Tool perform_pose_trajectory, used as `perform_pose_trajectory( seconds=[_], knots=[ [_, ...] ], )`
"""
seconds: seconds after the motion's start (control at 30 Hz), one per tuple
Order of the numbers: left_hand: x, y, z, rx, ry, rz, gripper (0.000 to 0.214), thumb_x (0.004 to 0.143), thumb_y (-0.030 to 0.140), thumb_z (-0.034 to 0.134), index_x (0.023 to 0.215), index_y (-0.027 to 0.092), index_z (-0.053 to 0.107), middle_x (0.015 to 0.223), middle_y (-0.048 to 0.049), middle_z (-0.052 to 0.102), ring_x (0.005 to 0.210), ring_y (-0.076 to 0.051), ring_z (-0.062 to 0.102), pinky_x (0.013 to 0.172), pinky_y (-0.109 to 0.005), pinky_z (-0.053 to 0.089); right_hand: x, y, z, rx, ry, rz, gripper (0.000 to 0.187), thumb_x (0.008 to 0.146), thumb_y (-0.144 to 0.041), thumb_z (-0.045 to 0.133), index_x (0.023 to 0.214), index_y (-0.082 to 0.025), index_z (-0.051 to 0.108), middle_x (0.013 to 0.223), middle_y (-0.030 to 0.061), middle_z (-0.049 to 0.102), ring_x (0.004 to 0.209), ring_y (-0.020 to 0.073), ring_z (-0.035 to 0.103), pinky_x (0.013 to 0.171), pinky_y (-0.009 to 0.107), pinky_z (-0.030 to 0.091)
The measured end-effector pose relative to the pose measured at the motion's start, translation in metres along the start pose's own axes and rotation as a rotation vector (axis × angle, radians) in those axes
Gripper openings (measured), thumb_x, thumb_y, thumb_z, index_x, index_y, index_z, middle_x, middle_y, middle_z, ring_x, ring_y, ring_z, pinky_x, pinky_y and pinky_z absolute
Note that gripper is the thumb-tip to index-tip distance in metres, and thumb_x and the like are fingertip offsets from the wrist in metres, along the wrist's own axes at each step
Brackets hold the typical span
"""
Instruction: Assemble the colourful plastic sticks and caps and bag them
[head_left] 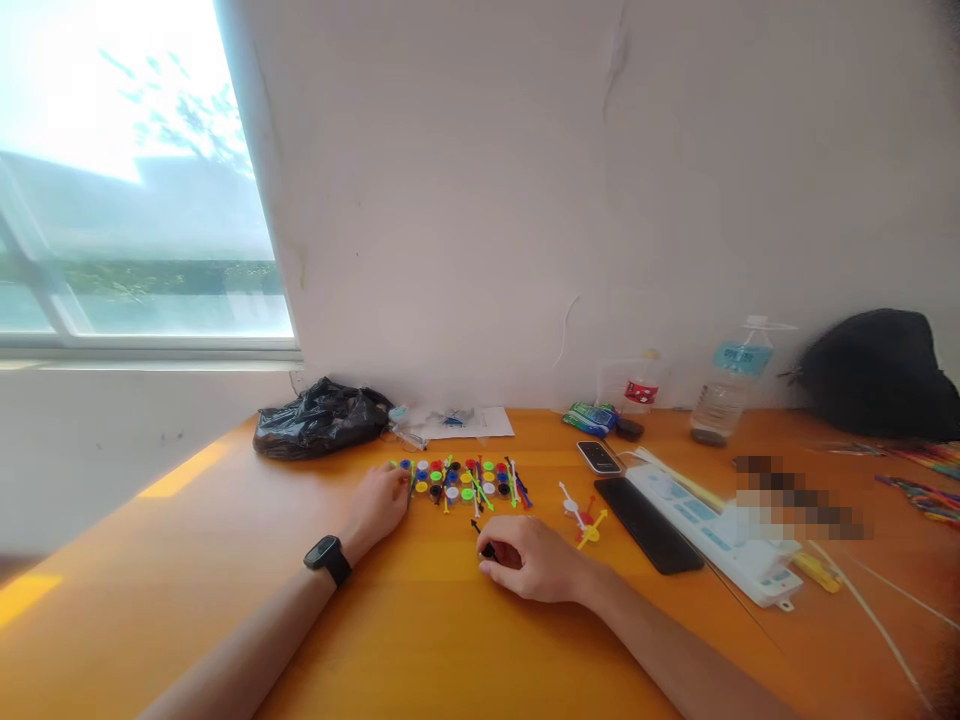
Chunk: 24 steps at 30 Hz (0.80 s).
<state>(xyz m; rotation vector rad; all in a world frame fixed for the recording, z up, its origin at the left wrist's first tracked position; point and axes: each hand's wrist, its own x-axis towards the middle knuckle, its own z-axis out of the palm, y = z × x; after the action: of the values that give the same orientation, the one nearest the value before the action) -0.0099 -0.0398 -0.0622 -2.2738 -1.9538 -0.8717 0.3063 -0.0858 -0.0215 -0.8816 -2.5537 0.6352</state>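
My left hand (377, 502), with a black watch (328, 560) on its wrist, rests on the table at the left end of a group of small plastic pieces. Its fingers lie loosely against the end pieces, their tips partly hidden. The group holds several coloured discs (451, 478) in rows, with arrow-shaped pieces (514, 483) between and beside them. Nearer to me, my right hand (536, 560) pinches a black arrow spinner (486, 549) between thumb and fingers, its tip pointing up and left. Beyond that hand lie a white arrow spinner (572, 507) and a yellow one (592, 532), with red parts among them.
A black phone (649, 525) and a white power strip (709, 530) with cables lie to the right. Farther back are a small white device (598, 458), bottles (726, 390) and a black bag (881, 375). A black plastic bag (322, 420) sits by the wall at left, beside paper (487, 422).
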Motion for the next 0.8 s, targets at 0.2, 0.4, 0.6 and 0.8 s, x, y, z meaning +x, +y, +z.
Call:
perform_pose_trajectory(
  seconds=[0.2,0.4,0.6,0.8],
  knots=[
    [0.0,0.002,-0.004,0.0,0.01,-0.019,0.023,0.099,0.019,0.051,0.106,0.021,0.073,0.105,-0.0093,0.073,0.099,-0.026,0.066,0.08,-0.032,0.044,0.0,0.002,0.001,0.012,-0.002,0.001,0.014,0.089,-0.028,0.068,0.101,-0.022,0.071,0.084,-0.0002,0.066,0.072,0.0134,0.056,0.066,0.024,0.04],
    [0.0,0.001,-0.007,-0.006,-0.022,-0.042,0.019,0.097,0.029,0.06,0.084,0.023,0.072,0.096,-0.0068,0.074,0.088,-0.024,0.067,0.073,-0.029,0.042,-0.001,0.002,0.001,0.001,-0.002,0.008,0.015,0.09,-0.028,0.068,0.102,-0.021,0.071,0.085,0.0008,0.067,0.071,0.0138,0.056,0.065,0.025,0.04],
    [0.003,-0.01,-0.007,-0.017,0.008,-0.13,0.014,0.096,0.029,0.057,0.09,0.023,0.068,0.089,-0.0055,0.075,0.079,-0.023,0.068,0.065,-0.028,0.038,-0.001,0.002,0.0,-0.006,0.002,-0.008,0.014,0.09,-0.028,0.067,0.101,-0.021,0.071,0.084,0.0009,0.066,0.071,0.0142,0.056,0.065,0.025,0.04],
    [0.008,-0.028,-0.01,-0.201,0.161,-0.163,0.012,0.094,0.034,0.057,0.091,0.023,0.063,0.089,-0.0023,0.075,0.074,-0.02,0.068,0.066,-0.027,0.045,0.0,0.001,0.0,-0.006,-0.005,0.001,0.014,0.09,-0.029,0.067,0.101,-0.022,0.071,0.084,0.0012,0.067,0.072,0.0147,0.056,0.065,0.025,0.04]
  ],
)
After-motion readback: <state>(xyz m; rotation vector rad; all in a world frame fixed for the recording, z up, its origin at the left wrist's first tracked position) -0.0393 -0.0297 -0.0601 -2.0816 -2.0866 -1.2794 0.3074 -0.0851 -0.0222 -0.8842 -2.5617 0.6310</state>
